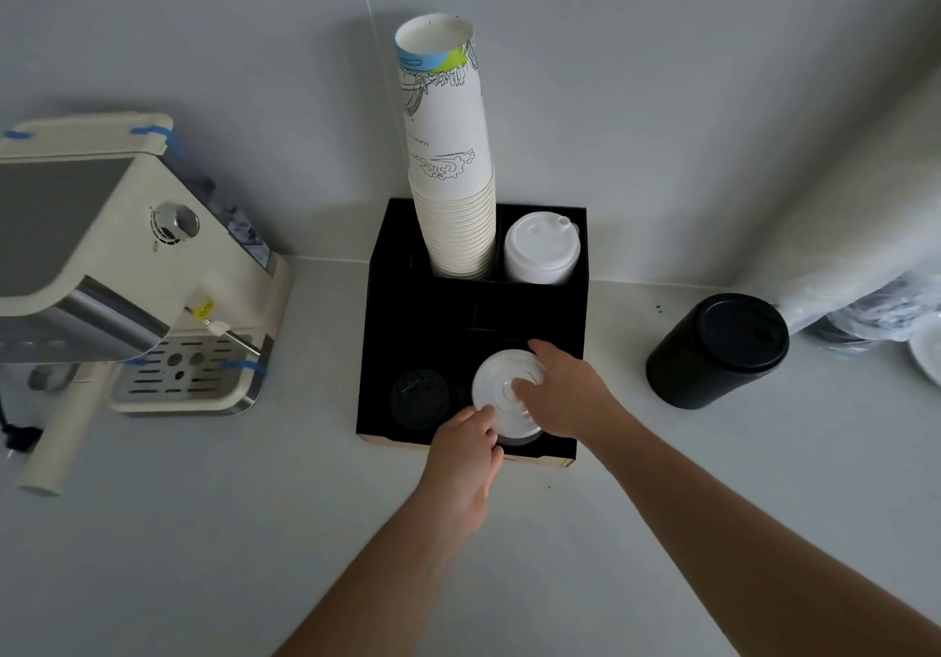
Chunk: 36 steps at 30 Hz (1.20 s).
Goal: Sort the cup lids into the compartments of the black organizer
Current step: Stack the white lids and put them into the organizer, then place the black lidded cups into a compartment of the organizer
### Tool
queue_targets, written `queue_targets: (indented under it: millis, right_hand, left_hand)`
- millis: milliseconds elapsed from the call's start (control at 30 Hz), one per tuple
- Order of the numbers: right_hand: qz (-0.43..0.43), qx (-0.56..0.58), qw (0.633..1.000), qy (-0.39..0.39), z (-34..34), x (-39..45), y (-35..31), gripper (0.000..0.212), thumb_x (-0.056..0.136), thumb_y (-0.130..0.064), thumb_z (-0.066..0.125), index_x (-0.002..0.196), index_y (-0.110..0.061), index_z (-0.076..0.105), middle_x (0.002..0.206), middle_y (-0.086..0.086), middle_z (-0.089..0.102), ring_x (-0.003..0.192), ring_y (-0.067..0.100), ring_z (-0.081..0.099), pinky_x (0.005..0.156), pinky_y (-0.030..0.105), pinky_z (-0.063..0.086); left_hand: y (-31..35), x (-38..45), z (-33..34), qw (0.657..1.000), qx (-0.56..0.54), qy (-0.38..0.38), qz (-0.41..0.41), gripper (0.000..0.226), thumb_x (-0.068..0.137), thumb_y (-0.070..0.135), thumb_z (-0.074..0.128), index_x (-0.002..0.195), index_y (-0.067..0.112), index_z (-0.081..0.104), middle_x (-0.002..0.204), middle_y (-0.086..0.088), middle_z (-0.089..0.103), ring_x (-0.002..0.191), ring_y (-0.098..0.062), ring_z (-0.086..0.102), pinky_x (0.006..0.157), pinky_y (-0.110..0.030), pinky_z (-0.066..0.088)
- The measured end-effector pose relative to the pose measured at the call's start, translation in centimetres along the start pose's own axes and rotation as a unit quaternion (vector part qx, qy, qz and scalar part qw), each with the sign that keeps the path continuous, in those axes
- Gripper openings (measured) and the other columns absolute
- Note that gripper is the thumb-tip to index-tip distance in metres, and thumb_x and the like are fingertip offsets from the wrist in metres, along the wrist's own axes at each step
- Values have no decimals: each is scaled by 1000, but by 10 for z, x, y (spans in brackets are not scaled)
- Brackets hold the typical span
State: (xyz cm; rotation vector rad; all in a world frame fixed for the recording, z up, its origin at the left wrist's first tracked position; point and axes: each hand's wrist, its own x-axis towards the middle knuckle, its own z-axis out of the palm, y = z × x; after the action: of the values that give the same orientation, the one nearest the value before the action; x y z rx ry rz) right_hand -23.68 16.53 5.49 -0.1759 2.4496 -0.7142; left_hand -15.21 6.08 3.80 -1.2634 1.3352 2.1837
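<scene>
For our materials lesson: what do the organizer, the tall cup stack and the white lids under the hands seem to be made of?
Organizer: likely black-coated board or wood, matte; a pale raw edge shows along its front base.
Cup stack: paper, matte and printed, with rolled rims.
White lids: probably thin moulded plastic, slightly glossy, with pressed rings. Both hands, left and right, touch them.

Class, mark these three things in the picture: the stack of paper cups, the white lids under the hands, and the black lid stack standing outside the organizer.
Paper cups [448, 147], head view: side of the top cup.
White lids [496, 382], head view: top lid's face.
Black lid stack [713, 356], head view: its side.
</scene>
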Motion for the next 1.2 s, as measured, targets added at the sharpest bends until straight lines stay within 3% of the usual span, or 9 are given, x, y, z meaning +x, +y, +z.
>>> queue_targets:
  millis: [133, 267, 300, 333, 367, 433, 500, 867, 1200]
  right_hand:
    - [-27, -27, 999, 39, -7, -8, 0, 50, 97, -22, 48, 146, -16, 39, 137, 10, 57, 120, 29, 56, 91, 30, 45]
    - [-34, -24, 997, 60, -12, -16, 5, 53, 98, -22, 48, 149, -20, 38, 146, 6, 52, 129, 27, 51, 100, 30, 42]
    - [-34, -13, 997, 64, -13, -18, 7, 53, 98, -24, 49, 149, -22, 38, 146, 6, 52, 127, 26, 53, 99, 29, 42]
    - [-33, -2, 997, 67, -15, -20, 8, 52, 98, -25, 49, 149, -23, 39, 145, 5, 53, 125, 26, 54, 96, 29, 43]
    - [-33, 9, 997, 70, -16, -23, 10, 52, 98, -27, 49, 148, -25, 40, 144, 5, 54, 123, 25, 56, 93, 27, 44]
    - [-33, 41, 996, 73, -19, -31, 15, 50, 98, -31, 50, 147, -27, 42, 143, 4, 56, 118, 22, 60, 87, 24, 43]
    - [-34, 76, 993, 80, -21, -40, 21, 48, 97, -32, 53, 144, -29, 47, 141, 0, 58, 119, 19, 60, 91, 23, 44]
    - [12, 440, 886, 146, -58, -79, 74, 18, 89, -17, 67, 100, -29, 74, 108, -3, 76, 107, 19, 68, 105, 46, 48]
    - [43, 395, 868, 296, -113, -86, 139, 15, 88, -24, 69, 86, -36, 78, 95, -7, 77, 106, 36, 67, 96, 45, 52]
  left_hand:
    - [1, -4, -1, 1000, -18, -16, 0, 2, 86, 16, 55, 86, 16, 53, 90, -4, 44, 86, -12, 43, 94, -21, 44]
    - [2, -13, -4, 999, 20, -14, 21, 24, 73, 25, 62, 92, 12, 56, 92, -7, 40, 90, -7, 34, 106, -26, 39]
    - [1, -16, -6, 999, 30, -17, 23, 37, 70, 27, 64, 100, 7, 58, 90, -14, 37, 85, -25, 45, 105, -26, 40]
    - [1, -18, -9, 999, 30, -23, 26, 56, 66, 29, 66, 113, 2, 57, 90, -20, 34, 130, -25, 34, 101, -25, 40]
    - [0, -20, -11, 999, 24, -34, 30, 68, 62, 31, 68, 121, 1, 53, 89, -18, 34, 92, -8, 24, 98, -26, 39]
    - [-3, -22, -16, 998, 22, -38, 44, 74, 69, 28, 71, 137, 9, 47, 113, -9, 56, 105, -17, 54, 109, -31, 36]
    - [-5, -25, -20, 998, 26, -19, 63, 61, 90, 19, 62, 145, 10, 39, 137, -12, 52, 127, -20, 50, 114, -37, 34]
    - [4, -45, -2, 991, 2, -41, 126, 21, 95, 13, 54, 112, 11, 67, 108, -10, 73, 101, -23, 70, 89, -36, 53]
    - [11, -37, 66, 990, 43, -114, 72, 20, 93, 18, 59, 110, 10, 67, 108, -10, 73, 100, -22, 71, 94, -38, 53]
